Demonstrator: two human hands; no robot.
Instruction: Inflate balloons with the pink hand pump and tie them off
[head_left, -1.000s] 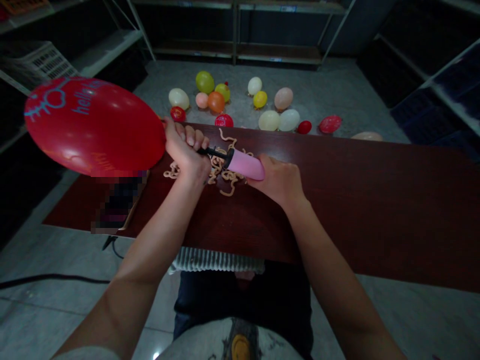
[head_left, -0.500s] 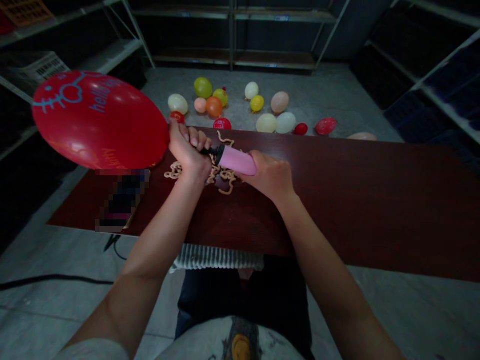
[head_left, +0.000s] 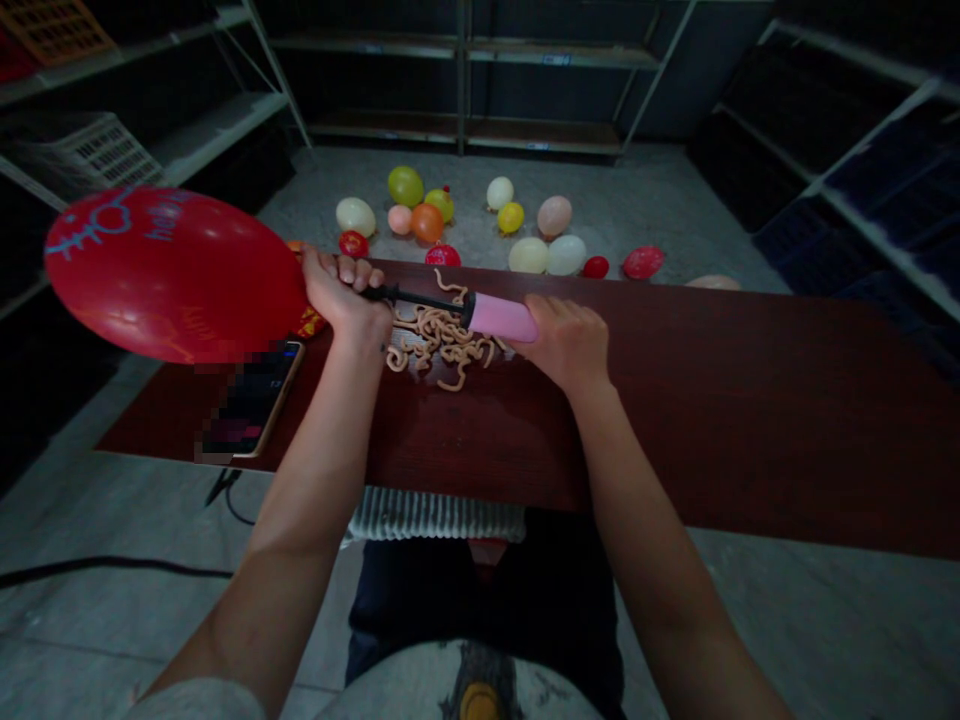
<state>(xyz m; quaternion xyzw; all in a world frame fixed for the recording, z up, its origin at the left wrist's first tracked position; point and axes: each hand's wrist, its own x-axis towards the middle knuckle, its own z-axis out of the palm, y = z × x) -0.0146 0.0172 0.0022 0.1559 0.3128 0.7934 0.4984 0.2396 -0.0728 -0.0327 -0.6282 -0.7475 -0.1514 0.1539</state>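
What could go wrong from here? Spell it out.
The red balloon looks large and taut; more air might burst it. The left hand grips where balloon and pump seem to meet; a looser hold might let the balloon slip off. The phone lies by the near edge of the table, close to the left forearm; a bump could knock it down.

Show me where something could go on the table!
A big bare patch covers the table between the right hand and right end. A smaller one lies between the curly strings and the near edge. Left is crowded: phone, red balloon.
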